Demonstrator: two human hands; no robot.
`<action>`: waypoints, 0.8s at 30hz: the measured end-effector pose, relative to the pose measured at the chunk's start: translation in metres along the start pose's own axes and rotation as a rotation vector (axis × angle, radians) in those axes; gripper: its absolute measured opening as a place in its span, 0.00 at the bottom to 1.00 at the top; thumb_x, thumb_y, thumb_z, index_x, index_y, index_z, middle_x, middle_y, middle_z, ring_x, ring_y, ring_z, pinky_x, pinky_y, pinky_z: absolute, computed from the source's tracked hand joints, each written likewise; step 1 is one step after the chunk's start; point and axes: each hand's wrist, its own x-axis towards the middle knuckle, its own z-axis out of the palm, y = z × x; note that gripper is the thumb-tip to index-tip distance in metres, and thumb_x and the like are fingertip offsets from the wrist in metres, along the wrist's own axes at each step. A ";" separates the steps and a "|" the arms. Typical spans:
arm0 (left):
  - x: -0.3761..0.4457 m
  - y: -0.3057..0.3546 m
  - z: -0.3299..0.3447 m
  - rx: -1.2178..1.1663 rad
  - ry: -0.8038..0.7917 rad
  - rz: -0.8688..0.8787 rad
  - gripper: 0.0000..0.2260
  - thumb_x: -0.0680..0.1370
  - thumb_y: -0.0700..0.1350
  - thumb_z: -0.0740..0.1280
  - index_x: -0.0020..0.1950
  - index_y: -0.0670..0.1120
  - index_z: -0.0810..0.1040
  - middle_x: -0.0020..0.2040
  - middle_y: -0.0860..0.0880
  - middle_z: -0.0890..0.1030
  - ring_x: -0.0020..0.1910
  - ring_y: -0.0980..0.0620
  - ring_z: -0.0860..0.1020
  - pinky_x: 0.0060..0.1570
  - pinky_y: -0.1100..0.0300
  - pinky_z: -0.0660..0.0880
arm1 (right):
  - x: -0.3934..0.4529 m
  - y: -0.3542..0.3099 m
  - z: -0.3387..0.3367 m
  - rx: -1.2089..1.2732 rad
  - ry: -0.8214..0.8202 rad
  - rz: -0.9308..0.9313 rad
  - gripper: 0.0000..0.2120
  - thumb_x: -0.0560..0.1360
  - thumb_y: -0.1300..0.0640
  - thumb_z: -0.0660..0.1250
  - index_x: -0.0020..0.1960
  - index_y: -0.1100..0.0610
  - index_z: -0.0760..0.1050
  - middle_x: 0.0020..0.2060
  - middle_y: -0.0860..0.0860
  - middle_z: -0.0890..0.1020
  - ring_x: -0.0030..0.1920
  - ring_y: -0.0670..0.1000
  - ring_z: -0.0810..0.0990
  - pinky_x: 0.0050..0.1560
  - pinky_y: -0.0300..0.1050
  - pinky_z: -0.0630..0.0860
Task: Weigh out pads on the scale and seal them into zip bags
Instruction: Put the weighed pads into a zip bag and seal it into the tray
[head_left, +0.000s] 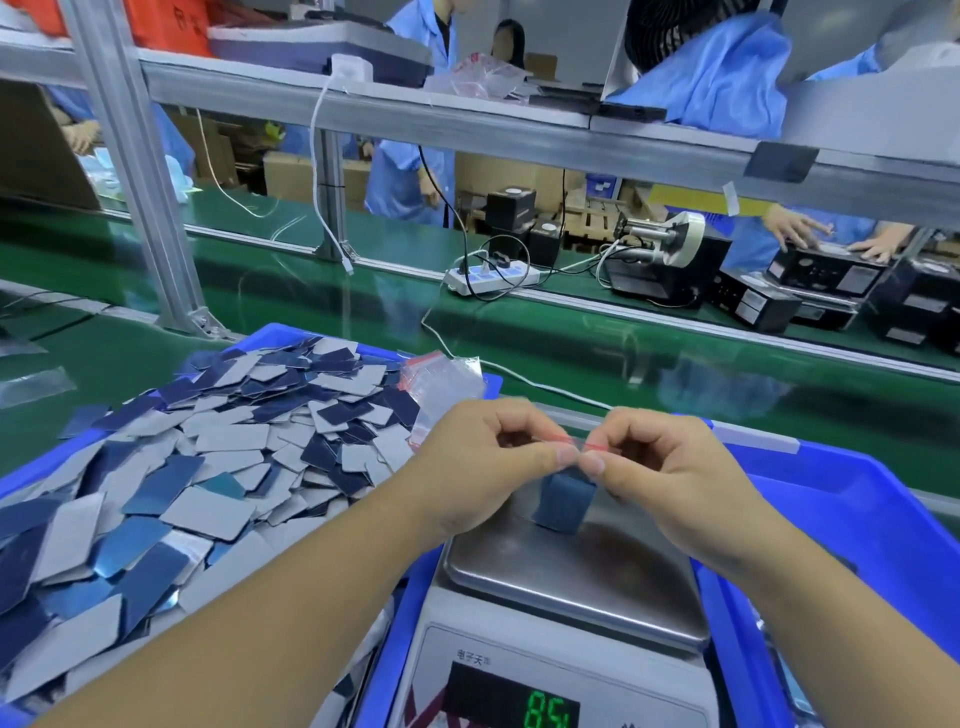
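Above the steel scale pan, both hands pinch a small clear zip bag of blue pads.
Left hand and right hand meet thumb to thumb on its red zip strip, which runs left-right between them; the bag hangs below.

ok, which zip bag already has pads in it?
The zip bag both hands pinch over the scale pan; dark pads show inside. The spare bags by the pile are empty.
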 end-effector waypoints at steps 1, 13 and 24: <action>0.000 0.000 0.000 0.000 0.009 0.008 0.01 0.70 0.44 0.75 0.38 0.50 0.84 0.38 0.50 0.82 0.39 0.55 0.78 0.44 0.65 0.73 | 0.000 0.000 0.000 0.011 -0.010 0.003 0.03 0.71 0.56 0.71 0.38 0.51 0.80 0.29 0.44 0.77 0.32 0.44 0.71 0.35 0.37 0.69; 0.002 0.000 -0.009 -0.062 0.013 -0.093 0.04 0.67 0.49 0.77 0.37 0.51 0.87 0.38 0.48 0.84 0.41 0.52 0.79 0.51 0.55 0.75 | -0.002 -0.005 -0.006 0.106 0.048 0.001 0.06 0.68 0.57 0.73 0.33 0.55 0.79 0.31 0.64 0.71 0.32 0.64 0.64 0.33 0.63 0.62; 0.002 -0.012 0.002 0.605 0.090 0.065 0.05 0.76 0.52 0.73 0.49 0.53 0.86 0.44 0.56 0.82 0.40 0.64 0.75 0.45 0.69 0.71 | 0.005 0.022 -0.010 -0.536 0.059 0.202 0.07 0.73 0.51 0.72 0.37 0.46 0.79 0.31 0.42 0.78 0.32 0.40 0.73 0.33 0.32 0.68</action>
